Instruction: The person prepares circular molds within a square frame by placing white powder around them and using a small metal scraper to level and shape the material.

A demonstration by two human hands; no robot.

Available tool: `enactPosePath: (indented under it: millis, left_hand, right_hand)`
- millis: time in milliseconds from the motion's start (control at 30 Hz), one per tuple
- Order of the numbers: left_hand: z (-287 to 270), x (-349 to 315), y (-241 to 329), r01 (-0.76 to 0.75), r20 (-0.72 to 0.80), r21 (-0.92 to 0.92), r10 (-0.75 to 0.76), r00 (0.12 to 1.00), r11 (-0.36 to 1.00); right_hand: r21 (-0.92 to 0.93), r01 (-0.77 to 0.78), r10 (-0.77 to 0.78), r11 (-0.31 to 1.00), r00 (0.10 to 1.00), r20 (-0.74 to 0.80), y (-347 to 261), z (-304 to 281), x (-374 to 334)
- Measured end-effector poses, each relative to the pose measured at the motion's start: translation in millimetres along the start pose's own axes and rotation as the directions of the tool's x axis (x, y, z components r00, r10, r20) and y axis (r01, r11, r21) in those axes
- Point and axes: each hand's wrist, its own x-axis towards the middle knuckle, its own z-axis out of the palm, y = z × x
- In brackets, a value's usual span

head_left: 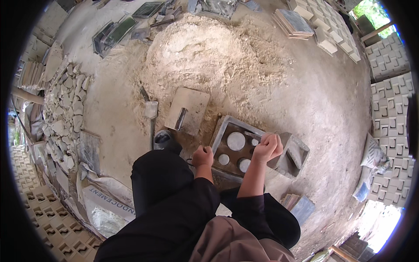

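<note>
A rectangular grey mould frame lies on the ground before my knees, with several round pale discs inside, among them a large disc and a smaller disc. At the frame's left side my left hand is closed; a thin dark curved piece shows beside it, but what the fingers hold is hidden. My right hand makes a fist at the frame's right side, by the end of a thin bar; its grip contents are hidden too. A grey box with a slanted piece inside stands just right.
Beyond the frame lie a flat board with a metal handle and a large heap of pale sand. A long-handled tool lies left. Broken stone, a cement sack and stacked blocks line the sides.
</note>
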Motion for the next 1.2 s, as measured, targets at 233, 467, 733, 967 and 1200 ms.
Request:
enactPosePath:
  millis: [233,467,733,967,1200]
  left_hand:
    - [1.6,1.5,-0.4,-0.019,0.009,0.011,0.019,1.000,1.000]
    - [0.6,2.0,-1.5,-0.006,-0.018,0.018,0.006,1.000,1.000]
    - [-0.6,-1.5,0.3,-0.010,-0.020,0.008,0.010,1.000,1.000]
    - [-1.0,-1.5,-2.1,-0.006,-0.013,0.002,0.006,1.000,1.000]
    - [0.0,2.5,-1.8,-0.023,-0.020,0.005,0.023,1.000,1.000]
  right_hand:
    - [0.089,-0.014,0.018,0.996,0.999,-0.043,1.9,9.7,-2.3]
    - [0.195,-0.015,0.020,0.981,1.000,-0.022,-8.9,19.9,2.1]
    - [0.281,-0.083,0.043,0.956,0.989,0.144,-6.3,25.3,1.4]
    - [0.471,-0.103,0.025,0.876,0.985,0.169,-4.3,18.9,-7.7]
    - [0.405,-0.074,0.011,0.911,0.988,0.155,8.5,26.9,2.5]
